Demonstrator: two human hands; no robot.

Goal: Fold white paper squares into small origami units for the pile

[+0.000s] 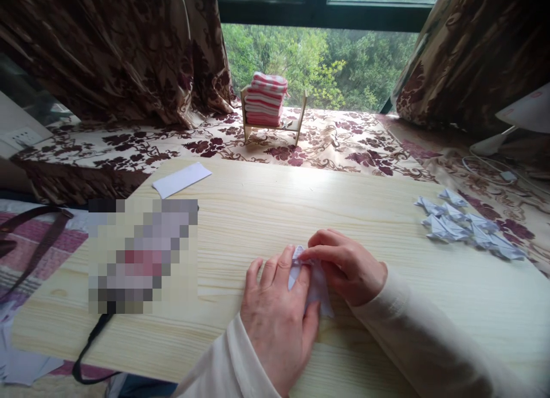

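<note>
A partly folded sheet of white paper (318,289) lies on the wooden table under my hands. My left hand (279,306) rests on it with the fingers stretched out and spread, pressing the sheet against the tabletop. At the sheet's far end, the curled fingers of my right hand (350,266) pinch the paper near a small folded tip. My fingers cover much of the sheet, so its full shape is hidden.
Several folded white paper pieces (462,223) sit at the table's right. A flat paper strip (181,179) lies at the far left edge, near a pixelated object with a black strap (88,346). Beyond the table (266,203), a small rack holds striped folded cloths (265,100).
</note>
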